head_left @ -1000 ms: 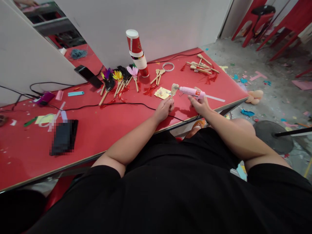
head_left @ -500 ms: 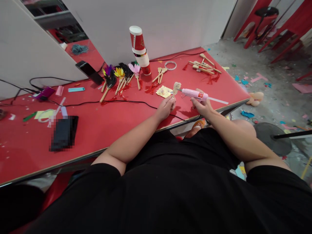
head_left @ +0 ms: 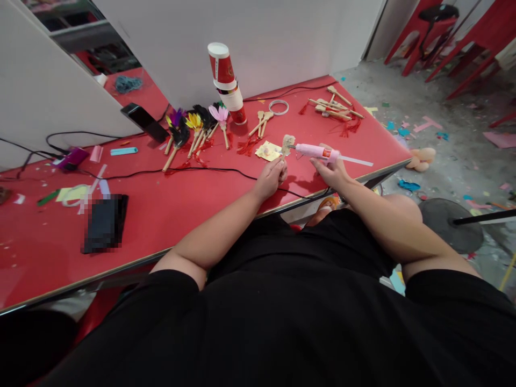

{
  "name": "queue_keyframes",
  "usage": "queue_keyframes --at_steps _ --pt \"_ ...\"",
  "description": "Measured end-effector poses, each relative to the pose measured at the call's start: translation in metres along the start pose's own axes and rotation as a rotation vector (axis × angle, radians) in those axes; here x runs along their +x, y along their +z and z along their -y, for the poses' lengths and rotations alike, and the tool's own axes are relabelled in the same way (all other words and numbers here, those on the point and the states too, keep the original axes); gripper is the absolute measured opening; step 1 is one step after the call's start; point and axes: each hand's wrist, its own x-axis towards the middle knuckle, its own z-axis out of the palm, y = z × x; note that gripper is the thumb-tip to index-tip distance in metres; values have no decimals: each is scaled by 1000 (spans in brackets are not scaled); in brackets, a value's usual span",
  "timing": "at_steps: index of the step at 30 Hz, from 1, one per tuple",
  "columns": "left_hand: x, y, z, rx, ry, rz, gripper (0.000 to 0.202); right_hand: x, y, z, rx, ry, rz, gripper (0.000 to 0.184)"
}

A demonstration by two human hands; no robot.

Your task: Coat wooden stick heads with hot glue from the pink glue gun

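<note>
My left hand [head_left: 272, 177] is closed round the handle of a small wooden stick with a flat beige head [head_left: 288, 142], held upright above the red table. A pink hot glue gun [head_left: 318, 152] is in my right hand [head_left: 332, 171], its nozzle pointing left at the beige head; whether they touch I cannot tell. A clear glue stick [head_left: 357, 160] juts from the gun's back. Just behind my left hand lies a yellow paper [head_left: 266, 152] with stains on it. Beyond it rest wooden sticks with red tassels [head_left: 263, 122].
Feather-topped sticks [head_left: 194, 124], stacked red-and-white paper cups [head_left: 223, 67] and a tape ring [head_left: 279, 107] stand or lie toward the wall. More tasselled sticks [head_left: 332, 106] lie at the right. A black cord [head_left: 193, 169] crosses the red table [head_left: 161, 199]. A dark pixelated object [head_left: 105, 224] lies left.
The whole view has shifted slightly. Both hands keep their hold, and the glue gun's nozzle stays beside the beige head with little visible movement.
</note>
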Motion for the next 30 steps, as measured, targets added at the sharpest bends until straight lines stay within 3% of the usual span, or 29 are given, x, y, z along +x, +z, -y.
queue_keyframes --at_steps 10,21,26,30 --pt "-2 11 -14 -69 -118 -110 50 6 2 1 -38 -19 -23 79" --pt "-1 5 -9 -59 -88 -67 49 8 3 -6 -14 -26 -60 80" --pt "-2 8 -13 -63 -120 -105 49 12 2 -14 -10 -38 -79 77" --pt "-4 11 -14 -51 -74 -62 52 8 0 -9 -36 -64 -92 77"
